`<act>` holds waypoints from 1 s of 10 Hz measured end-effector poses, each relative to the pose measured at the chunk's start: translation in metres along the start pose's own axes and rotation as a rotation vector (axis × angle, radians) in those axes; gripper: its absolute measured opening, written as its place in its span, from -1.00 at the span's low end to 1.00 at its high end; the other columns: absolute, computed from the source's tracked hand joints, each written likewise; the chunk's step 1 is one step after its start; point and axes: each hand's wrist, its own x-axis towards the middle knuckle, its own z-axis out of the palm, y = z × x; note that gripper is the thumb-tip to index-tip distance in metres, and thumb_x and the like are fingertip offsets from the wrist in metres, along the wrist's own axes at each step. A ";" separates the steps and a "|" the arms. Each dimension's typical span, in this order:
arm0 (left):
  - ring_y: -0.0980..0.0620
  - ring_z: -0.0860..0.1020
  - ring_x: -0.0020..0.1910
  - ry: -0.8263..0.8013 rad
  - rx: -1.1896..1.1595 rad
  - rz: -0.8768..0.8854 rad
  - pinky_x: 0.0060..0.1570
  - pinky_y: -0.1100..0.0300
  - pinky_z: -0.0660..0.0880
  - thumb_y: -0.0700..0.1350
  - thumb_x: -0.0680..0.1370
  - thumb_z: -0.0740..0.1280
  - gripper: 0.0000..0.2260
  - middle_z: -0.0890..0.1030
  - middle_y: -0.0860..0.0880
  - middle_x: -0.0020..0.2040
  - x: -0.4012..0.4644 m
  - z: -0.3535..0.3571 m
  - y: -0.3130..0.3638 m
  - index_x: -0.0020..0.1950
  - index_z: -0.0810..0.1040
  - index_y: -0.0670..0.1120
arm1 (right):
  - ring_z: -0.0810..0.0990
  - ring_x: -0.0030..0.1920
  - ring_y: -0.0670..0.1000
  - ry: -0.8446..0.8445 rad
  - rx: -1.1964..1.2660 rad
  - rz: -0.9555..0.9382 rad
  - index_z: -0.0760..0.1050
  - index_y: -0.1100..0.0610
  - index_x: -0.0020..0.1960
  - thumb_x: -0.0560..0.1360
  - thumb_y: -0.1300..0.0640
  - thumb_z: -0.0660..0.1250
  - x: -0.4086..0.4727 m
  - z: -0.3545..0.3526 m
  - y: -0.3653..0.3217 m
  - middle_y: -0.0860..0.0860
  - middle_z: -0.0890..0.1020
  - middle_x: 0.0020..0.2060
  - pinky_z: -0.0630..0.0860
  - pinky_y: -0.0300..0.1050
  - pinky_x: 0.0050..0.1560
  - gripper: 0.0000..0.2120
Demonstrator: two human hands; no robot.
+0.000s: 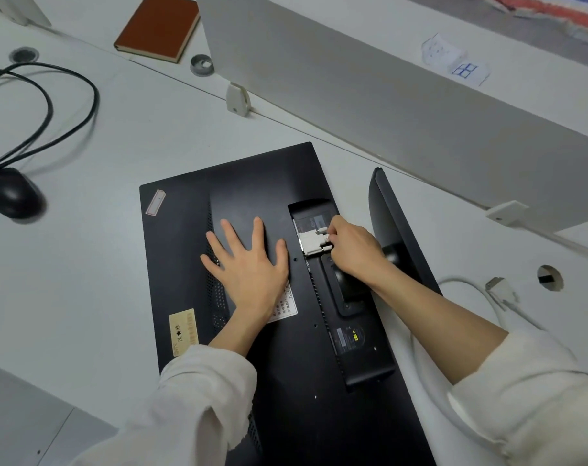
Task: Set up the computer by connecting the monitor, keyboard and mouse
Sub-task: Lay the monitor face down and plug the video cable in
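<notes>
Landmark: monitor [252, 183], matte black plastic slab lying face-down on white desk [101, 264].

Far left of monitor: rounded black mouse [12, 193] sitting with looped cable.

On monitor back: left hand [249, 264] pressing flat, fingers spread.

Right, at port recess: right hand [356, 250] pinching blocky white connector [314, 242].

Right of monitor: white cable [467, 287] curving, spare plug [501, 287] lying loose.

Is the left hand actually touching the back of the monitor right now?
Touching. The head view shows the left hand lying flat, fingers spread, pressed against the back of the monitor, with no gap under the palm.
</notes>
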 end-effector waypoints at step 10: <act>-0.35 0.02 0.47 0.003 0.000 -0.002 0.34 -0.35 0.00 0.22 0.51 0.07 -0.51 0.12 -0.22 0.52 0.001 0.000 0.002 0.42 0.30 0.11 | 0.52 0.12 0.15 0.062 0.018 -0.114 0.39 -0.01 0.30 0.48 0.37 0.14 0.006 0.011 0.011 0.03 0.57 0.17 0.36 -0.12 -0.13 -0.53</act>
